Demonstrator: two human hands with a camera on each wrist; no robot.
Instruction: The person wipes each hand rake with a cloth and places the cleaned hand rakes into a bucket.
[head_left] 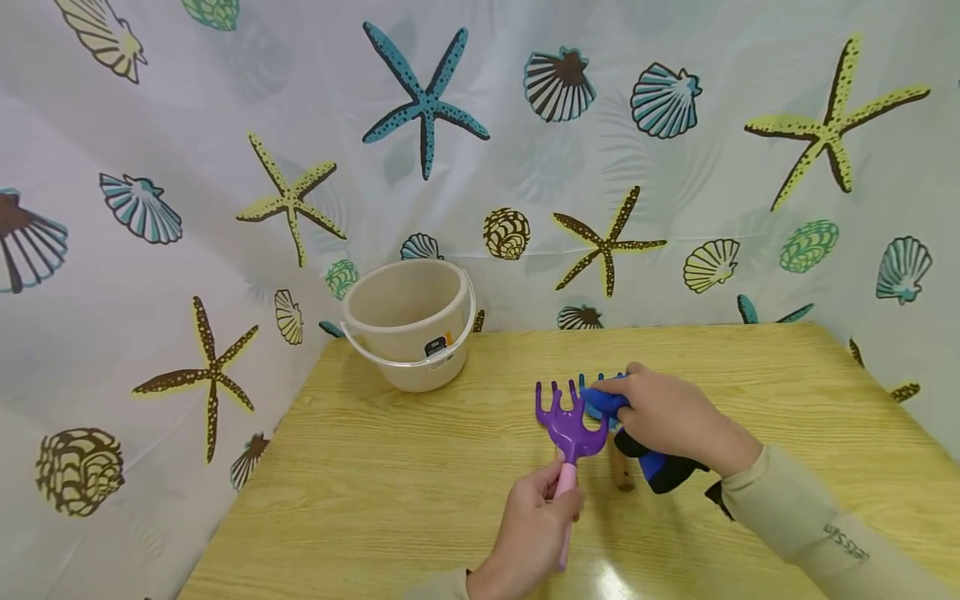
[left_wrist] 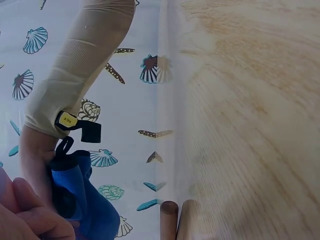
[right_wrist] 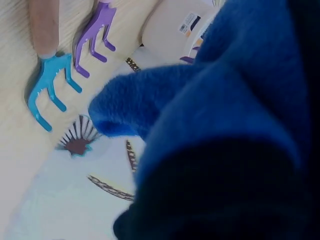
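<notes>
My left hand (head_left: 532, 508) grips the pink handle of a purple hand rake (head_left: 573, 433), its tines pointing away from me. In my right hand (head_left: 671, 408) is a soft blue and black fleecy item (head_left: 666, 473), its blue end pinched between thumb and fingers. Up close in the right wrist view, this fleecy item (right_wrist: 235, 100) fills much of the picture. Beside the purple rake, a blue rake (right_wrist: 47, 80) with a wooden handle (head_left: 621, 471) lies on the table, partly hidden behind my right hand and the fleecy item. In the left wrist view the fleecy item (left_wrist: 100, 215) hangs below my right sleeve.
A beige bucket (head_left: 405, 321) with a white handle stands at the back left of the wooden table (head_left: 360, 492). Behind and to the sides hangs a white curtain (head_left: 480, 167) printed with starfish and shells. The curtain meets the table's back edge.
</notes>
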